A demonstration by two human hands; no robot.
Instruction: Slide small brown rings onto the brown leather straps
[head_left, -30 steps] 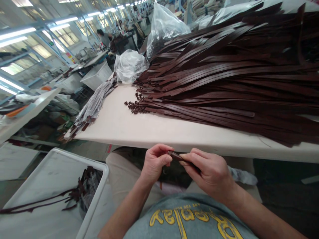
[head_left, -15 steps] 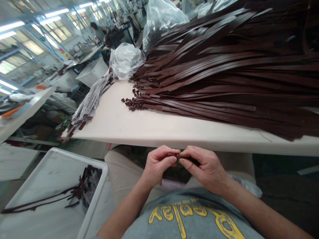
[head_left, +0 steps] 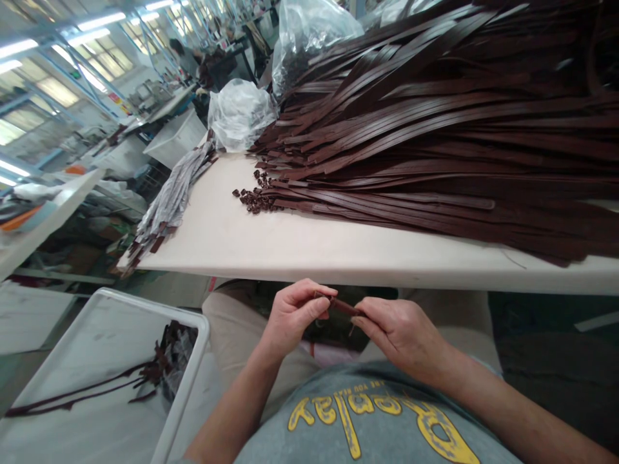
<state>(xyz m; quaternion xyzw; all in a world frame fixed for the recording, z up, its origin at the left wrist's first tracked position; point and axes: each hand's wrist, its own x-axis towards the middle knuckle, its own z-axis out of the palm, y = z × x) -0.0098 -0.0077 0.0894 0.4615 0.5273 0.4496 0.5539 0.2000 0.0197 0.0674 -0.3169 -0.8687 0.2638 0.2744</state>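
Note:
Over my lap, just off the table's near edge, I hold a narrow dark brown strap (head_left: 345, 307) that looks like leather. My left hand (head_left: 298, 314) pinches one end of it between thumb and fingers. A short stretch away, my right hand (head_left: 403, 328) is closed on the same strap. The piece runs between both hands, with a thin tail hanging below the right fingers. Above, a large pile of long dark brown straps (head_left: 411, 148) covers much of the table. Small dark loops (head_left: 254, 201) cluster at the left ends of the nearest straps.
The white table (head_left: 271, 248) has a near edge in front of my lap. At its left lie grey-wrapped strips (head_left: 169, 200). Clear plastic bags (head_left: 242, 116) stand behind. A white bin (head_left: 206, 322) at lower left holds dark scraps (head_left: 171, 354). A person (head_left: 186, 61) is far back.
My hands have moved apart, and more of the brown strap shows between them. The left hand shifted slightly left, the right slightly right. The view moved a little.

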